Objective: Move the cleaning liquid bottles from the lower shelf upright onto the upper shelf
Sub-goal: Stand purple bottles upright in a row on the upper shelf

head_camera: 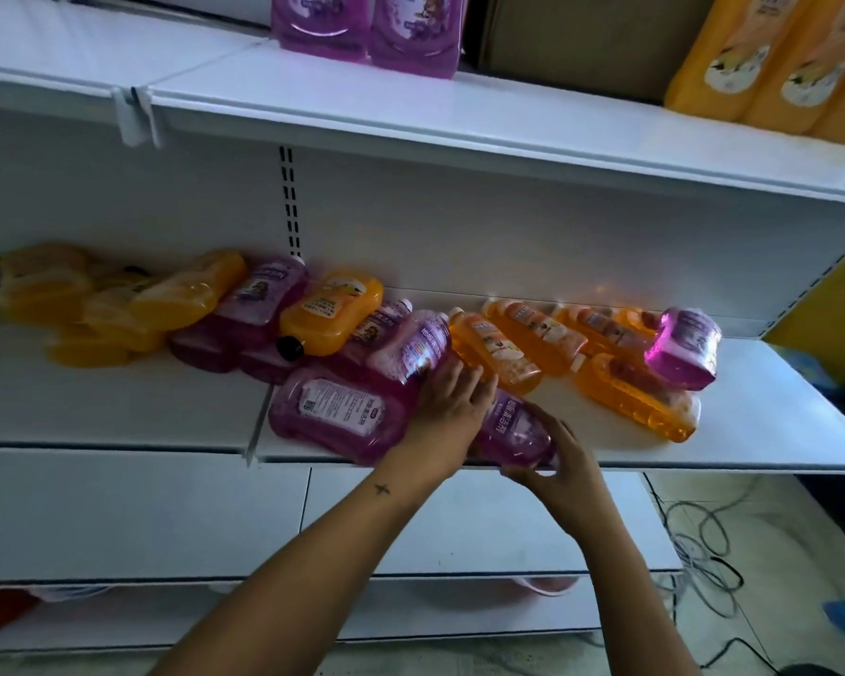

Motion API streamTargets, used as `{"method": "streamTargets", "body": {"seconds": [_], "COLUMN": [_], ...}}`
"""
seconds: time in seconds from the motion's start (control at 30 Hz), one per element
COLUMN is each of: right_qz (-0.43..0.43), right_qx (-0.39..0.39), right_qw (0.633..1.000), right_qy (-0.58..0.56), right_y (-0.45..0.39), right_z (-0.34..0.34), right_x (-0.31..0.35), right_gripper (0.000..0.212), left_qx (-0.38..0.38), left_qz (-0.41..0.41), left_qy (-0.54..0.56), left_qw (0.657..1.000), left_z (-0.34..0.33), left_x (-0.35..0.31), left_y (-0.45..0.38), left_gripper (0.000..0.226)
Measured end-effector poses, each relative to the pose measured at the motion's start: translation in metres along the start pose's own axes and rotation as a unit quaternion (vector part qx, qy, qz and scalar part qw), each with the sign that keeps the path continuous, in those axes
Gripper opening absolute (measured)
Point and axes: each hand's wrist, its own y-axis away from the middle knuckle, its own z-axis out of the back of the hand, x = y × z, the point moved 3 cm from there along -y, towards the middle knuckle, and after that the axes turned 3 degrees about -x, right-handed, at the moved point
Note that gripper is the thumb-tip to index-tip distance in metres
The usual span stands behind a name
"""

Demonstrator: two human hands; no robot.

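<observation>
Both hands were on one clear plastic bottle of purple cleaning liquid (pixel 511 434), which lay on its side at the front edge of the white metal lower shelf (pixel 118 407). The left hand (pixel 452 407) lay over its upper part with fingers spread, and the right hand (pixel 554 463) curled round its near end. Around it, more purple-filled bottles (pixel 337 417) and orange-filled bottles (pixel 635 402) lay tumbled across the same shelf. On the white upper shelf (pixel 459 119) two purple-filled bottles (pixel 367 31) stood upright, with tall orange-filled bottles (pixel 771 61) standing farther right.
</observation>
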Motion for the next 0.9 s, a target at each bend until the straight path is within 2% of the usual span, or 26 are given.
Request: {"method": "streamTargets", "body": {"seconds": [0.07,0.17,0.27,0.37,0.43,0.5,0.57,0.67,0.8,0.9], "right_qz": [0.021,0.018,0.028,0.025,0.017,0.005,0.006,0.008,0.025,0.045], "right_qx": [-0.039,-0.068,-0.073,-0.107,-0.171,-0.195,-0.172,-0.148,-0.141,-0.104], "right_qw": [0.998,0.996,0.996,0.993,0.985,0.978,0.97,0.939,0.92,0.913], "right_qy": [0.046,0.049,0.048,0.031,-0.003,-0.075,-0.174,-0.311,-0.366,-0.393], "right_y": [0.013,0.034,0.047,0.054,0.056,0.054,0.05,0.041,0.03,0.017], "right_z": [0.001,0.008,0.022,0.03,0.034,0.037,0.037,0.03,0.008,-0.01], "right_x": [0.004,0.0,0.001,0.009,0.019,0.034,0.057,0.093,0.144,0.174], "right_gripper": [0.082,0.082,0.081,0.076,0.069,0.064,0.063,0.071,0.082,0.088], "left_qx": [-0.002,-0.011,0.001,0.001,-0.034,-0.083,-0.122,-0.169,-0.236,-0.258], "left_qz": [-0.009,-0.049,-0.06,0.004,0.068,0.109,0.114,0.114,0.129,0.134], "left_qy": [-0.014,-0.008,0.081,0.202,0.29,0.347,0.394,0.442,0.428,0.504], "left_qw": [1.0,0.999,0.995,0.979,0.954,0.928,0.904,0.873,0.863,0.813], "left_z": [0.0,0.0,0.003,0.003,0.005,0.012,0.026,0.053,0.085,0.104], "left_x": [-0.008,-0.023,-0.029,-0.027,-0.027,-0.032,-0.038,-0.036,-0.015,0.013], "left_y": [0.0,-0.003,-0.002,0.011,0.021,0.029,0.035,0.048,0.07,0.095], "left_gripper": [0.104,0.099,0.095,0.095,0.094,0.096,0.1,0.102,0.094,0.091]}}
